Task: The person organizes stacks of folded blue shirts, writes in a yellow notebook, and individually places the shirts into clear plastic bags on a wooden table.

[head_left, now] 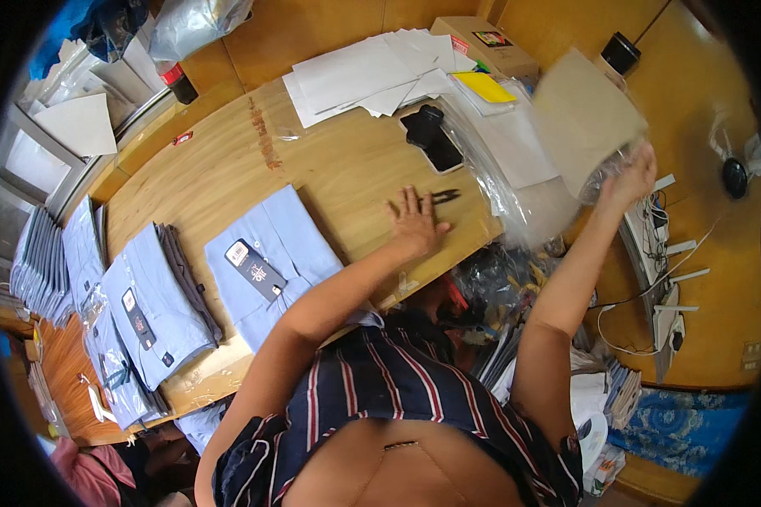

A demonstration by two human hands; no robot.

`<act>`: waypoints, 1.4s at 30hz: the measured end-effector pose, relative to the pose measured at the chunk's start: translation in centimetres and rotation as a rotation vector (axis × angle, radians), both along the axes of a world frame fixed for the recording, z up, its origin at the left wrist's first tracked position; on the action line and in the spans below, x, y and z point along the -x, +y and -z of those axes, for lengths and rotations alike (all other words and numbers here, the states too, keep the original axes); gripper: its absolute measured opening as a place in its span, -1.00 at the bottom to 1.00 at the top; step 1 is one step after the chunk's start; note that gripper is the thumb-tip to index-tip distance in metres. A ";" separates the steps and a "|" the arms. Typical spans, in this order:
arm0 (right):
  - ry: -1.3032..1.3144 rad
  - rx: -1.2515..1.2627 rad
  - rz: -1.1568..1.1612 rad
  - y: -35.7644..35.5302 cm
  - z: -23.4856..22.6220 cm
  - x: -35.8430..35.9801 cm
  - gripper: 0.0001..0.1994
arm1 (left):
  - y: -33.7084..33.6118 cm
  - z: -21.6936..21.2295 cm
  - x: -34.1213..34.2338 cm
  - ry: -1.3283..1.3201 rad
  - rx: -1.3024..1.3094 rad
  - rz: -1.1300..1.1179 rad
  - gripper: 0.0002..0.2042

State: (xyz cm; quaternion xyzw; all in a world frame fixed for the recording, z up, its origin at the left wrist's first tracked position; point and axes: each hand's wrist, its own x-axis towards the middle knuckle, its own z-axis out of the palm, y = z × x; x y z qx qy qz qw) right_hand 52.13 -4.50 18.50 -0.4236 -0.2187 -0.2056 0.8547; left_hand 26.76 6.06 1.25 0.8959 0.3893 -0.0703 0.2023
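Beige sheet, held in right hand

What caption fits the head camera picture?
The right hand holds a beige sheet while the left hand rests on the wooden table near folded blue garments.

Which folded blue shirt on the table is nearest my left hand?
The rightmost folded shirt on the table, partly hidden by your left forearm. The other blue shirts there lie farther left, farther from your left hand.
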 end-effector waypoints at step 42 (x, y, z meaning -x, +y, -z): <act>-0.700 1.611 -0.783 2.3 16.8 13.3 -0.81 | 5.8 2.2 3.9 -0.212 -0.328 0.539 -0.48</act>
